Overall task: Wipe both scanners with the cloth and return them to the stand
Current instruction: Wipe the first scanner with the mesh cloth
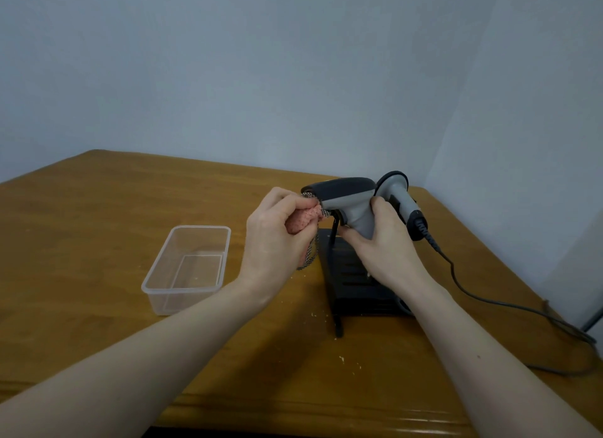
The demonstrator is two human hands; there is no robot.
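Both our forearms reach in over the wooden table (98,209), hands raised above the black stand (352,274). Our right hand (381,245) wraps the grip of the grey scanner (346,196), fingers and thumb curled round the handle, head pointing left. Our left hand (277,238) bunches the pink cloth (303,220), fingers curled tight on it, pressing it to the scanner's front end. Second scanner (396,193) sits just behind the first, over the stand's far side, its cable (489,297) trailing right across the table. Clear plastic tub (187,268) sits left of the stand, apart from it.
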